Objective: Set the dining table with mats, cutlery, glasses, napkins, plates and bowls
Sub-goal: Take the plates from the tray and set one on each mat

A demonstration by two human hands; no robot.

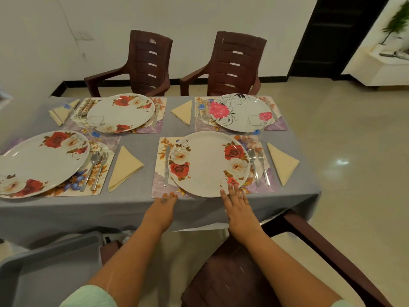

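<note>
Four plates [209, 163], four mats [159, 161], four napkins [124, 168]. Right hand [238, 203] lies flat, fingers straight, touching the near plate. Left hand's [162, 209] grip: cannot tell.

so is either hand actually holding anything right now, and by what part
Nothing is gripped. The right hand lies flat, straight fingers touching the near rim of the plate. The left hand rests at the placemat's near edge, its fingers mostly hidden.

cloth [141, 138] grey | plates [208, 165] wht w/ red roses | napkins [124, 167] cream | chairs [232, 63] brn
</note>
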